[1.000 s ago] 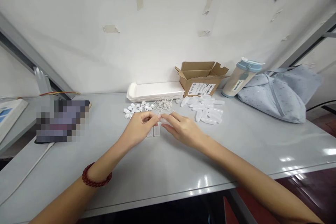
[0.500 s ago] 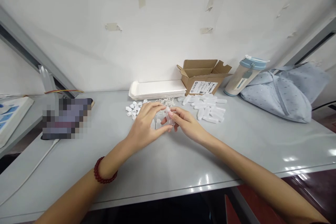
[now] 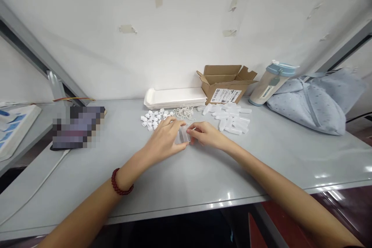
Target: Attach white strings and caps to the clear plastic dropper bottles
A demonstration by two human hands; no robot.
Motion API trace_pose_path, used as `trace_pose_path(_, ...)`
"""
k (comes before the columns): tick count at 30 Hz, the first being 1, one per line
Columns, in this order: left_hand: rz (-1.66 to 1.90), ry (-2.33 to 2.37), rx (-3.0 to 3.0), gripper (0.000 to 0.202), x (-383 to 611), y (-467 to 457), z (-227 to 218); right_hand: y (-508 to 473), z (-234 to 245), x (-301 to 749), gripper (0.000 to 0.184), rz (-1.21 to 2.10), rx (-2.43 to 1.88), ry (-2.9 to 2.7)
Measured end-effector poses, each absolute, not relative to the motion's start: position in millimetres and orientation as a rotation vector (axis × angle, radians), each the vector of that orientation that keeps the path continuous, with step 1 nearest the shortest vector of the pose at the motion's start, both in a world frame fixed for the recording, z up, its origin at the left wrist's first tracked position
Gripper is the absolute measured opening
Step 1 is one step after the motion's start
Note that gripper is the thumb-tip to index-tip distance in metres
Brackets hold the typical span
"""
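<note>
Now that the bottle (image 3: pixel 186 136) is lowered beside another bottle (image 3: pixel 179 137) on the desk (image 3: pixel 180 178), so they line up, the widely spread left hand (image 3: pixel 164 139) brackets it and the bunched right hand (image 3: pixel 207 135) touches it, grip unclear

The small plastic bottles (image 3: pixel 185 135), whitish and translucent, narrow in form, lie closely side by side on the grey table (image 3: pixel 186 186), between left hand (image 3: pixel 162 137) and right hand (image 3: pixel 207 135), which partly hide them, making their number unclear.
</note>
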State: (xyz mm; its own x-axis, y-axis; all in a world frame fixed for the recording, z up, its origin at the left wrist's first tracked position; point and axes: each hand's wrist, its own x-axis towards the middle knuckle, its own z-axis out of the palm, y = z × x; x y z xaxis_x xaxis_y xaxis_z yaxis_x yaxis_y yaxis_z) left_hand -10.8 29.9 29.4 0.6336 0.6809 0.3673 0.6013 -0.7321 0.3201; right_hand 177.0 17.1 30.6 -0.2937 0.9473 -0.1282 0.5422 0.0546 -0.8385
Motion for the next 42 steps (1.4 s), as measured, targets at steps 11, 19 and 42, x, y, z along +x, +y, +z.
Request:
trace_pose_path(11,0.517,1.053,2.601,0.051,-16,31,31,23,13,174,0.029,0.770,-1.320,-2.029)
trace_pose_path(19,0.474,1.002,2.664,0.040,-19,31,34,23,17,175,0.037,0.794,-1.186,-2.102)
trace_pose_path(42,0.416,0.986,2.640,0.048,-25,33,35,19,21,180,0.041,0.781,-1.265,-2.215)
